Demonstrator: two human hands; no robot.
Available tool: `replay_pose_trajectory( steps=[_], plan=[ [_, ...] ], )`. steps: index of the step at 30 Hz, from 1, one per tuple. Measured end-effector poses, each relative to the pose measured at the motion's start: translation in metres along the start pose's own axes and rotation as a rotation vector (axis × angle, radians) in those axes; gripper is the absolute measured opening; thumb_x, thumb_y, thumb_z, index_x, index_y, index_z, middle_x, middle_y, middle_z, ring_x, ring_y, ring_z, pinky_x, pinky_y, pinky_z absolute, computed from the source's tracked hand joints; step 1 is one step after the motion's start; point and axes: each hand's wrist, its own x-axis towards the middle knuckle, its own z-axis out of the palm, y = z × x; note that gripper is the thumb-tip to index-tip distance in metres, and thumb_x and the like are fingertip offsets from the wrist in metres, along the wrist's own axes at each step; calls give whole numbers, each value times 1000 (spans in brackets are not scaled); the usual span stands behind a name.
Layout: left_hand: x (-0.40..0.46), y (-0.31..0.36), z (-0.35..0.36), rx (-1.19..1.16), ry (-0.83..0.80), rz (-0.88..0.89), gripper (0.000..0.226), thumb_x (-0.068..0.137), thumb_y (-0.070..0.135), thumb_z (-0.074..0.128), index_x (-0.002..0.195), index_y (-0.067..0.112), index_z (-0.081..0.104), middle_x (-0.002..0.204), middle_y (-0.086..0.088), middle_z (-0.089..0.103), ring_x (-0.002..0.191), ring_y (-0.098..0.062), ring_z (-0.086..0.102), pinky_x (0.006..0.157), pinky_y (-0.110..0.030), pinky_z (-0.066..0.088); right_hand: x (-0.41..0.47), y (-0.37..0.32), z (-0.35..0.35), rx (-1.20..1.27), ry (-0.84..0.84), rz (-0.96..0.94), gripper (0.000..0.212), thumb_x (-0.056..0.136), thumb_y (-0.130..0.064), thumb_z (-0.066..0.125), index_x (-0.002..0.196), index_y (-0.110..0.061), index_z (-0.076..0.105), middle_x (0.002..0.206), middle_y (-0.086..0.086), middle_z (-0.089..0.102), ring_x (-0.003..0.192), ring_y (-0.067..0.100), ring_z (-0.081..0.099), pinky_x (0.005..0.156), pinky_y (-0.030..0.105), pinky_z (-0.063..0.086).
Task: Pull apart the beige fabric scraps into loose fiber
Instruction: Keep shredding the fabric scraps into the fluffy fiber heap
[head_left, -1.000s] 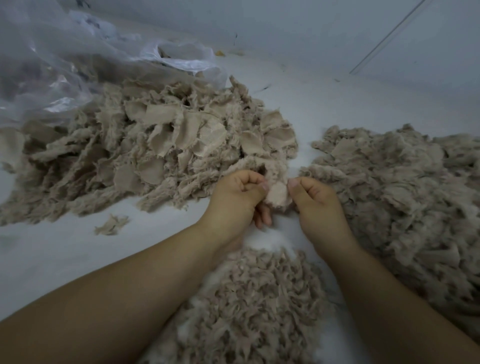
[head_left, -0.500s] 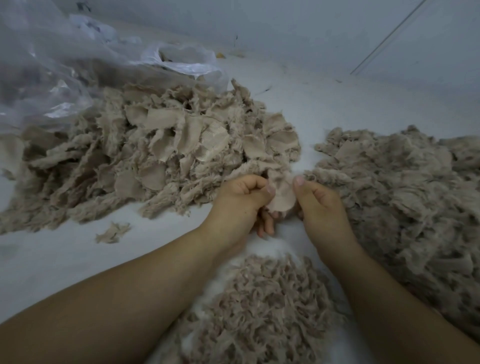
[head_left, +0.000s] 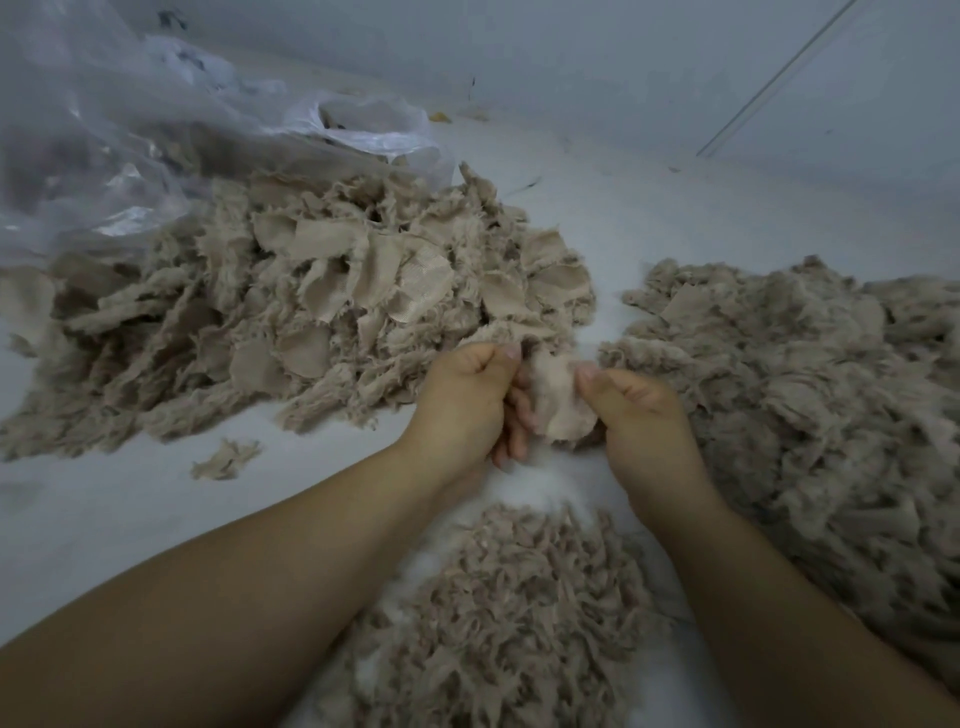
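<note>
Nearest me, at six o'clock between my forearms, lies a mound of loose fiber (head_left: 514, 618), shredded and fluffy, on the pale floor (head_left: 130, 519). Just past it my two hands meet at the centre. My left hand (head_left: 467, 405) is curled, thumb pressed down on the left edge of a beige scrap (head_left: 558, 402); my right hand (head_left: 639, 415) is curled too, thumb pinching the scrap's right edge. The scrap hangs between them, clear of the floor.

At nine o'clock a small lone tuft (head_left: 223, 460) sits apart on the floor. From ten to twelve o'clock spreads the big heap of fabric scraps (head_left: 311, 306), flat frayed pieces. At three o'clock rises a second fiber pile (head_left: 805, 405), touching my right wrist. Farthest, at eleven o'clock, crumpled clear plastic bag (head_left: 130, 119) rests against the heap.
</note>
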Motion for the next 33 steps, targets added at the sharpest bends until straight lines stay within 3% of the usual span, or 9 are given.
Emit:
replay_pose_trajectory(
  steps=[4,8,11,15,21,25,28,30,33],
  plan=[
    [0,2,-3,-40,-64,-3,44,100,41,50,78,3,55,53,-14,57,33,-25,48,33,-20,34,1,0,0,-31,40,-17,46,101,-24,51,78,14,62,74,39,58,63,29,52,60,40,43],
    [-5,-4,3,184,-83,18,33,96,33,60,77,6,59,50,-10,54,33,-18,44,33,-21,33,2,2,3,-66,56,-35,44,100,-23,55,62,-3,66,56,18,60,53,22,52,50,32,45],
    [0,10,-5,-74,121,91,25,101,21,52,82,8,61,54,-10,56,33,-17,42,36,-22,32,4,4,-1,-52,189,-12,45,101,-26,53,59,-17,68,50,-6,43,46,7,35,44,17,33],
    [11,40,-10,-331,181,244,8,100,12,53,96,5,52,73,-11,66,51,-22,60,45,-29,46,3,4,1,-114,159,-10,43,101,-30,53,64,-19,71,51,-10,40,45,7,33,51,21,37],
    [16,21,28,419,-112,171,17,92,-5,56,98,9,60,72,-6,62,48,-9,58,45,-19,47,4,-3,-1,80,355,71,51,102,-30,51,53,-24,65,48,-9,41,46,7,38,43,19,33],
    [54,25,58,812,-410,358,64,84,2,63,143,19,44,128,0,55,83,-10,57,69,-4,39,6,-6,-4,213,534,58,54,102,-28,49,49,-24,57,49,-6,46,49,8,42,50,21,36],
    [74,22,79,829,-671,359,75,88,4,62,152,27,31,121,1,59,94,-10,62,82,-22,49,4,-8,-6,115,622,12,44,98,-39,48,56,-27,57,53,-11,46,51,6,45,53,22,37],
    [83,16,87,985,-743,405,62,93,19,58,147,40,35,138,7,55,118,-12,56,96,-28,47,6,-7,-9,98,681,4,34,102,-35,48,70,-27,59,66,-13,55,61,0,55,64,23,41],
    [86,7,91,1203,-758,509,25,91,24,54,102,47,51,112,16,53,107,-18,58,80,-33,47,11,-9,-15,125,712,94,19,105,-27,44,96,-30,61,83,-13,59,82,0,62,68,18,44]
  ],
)
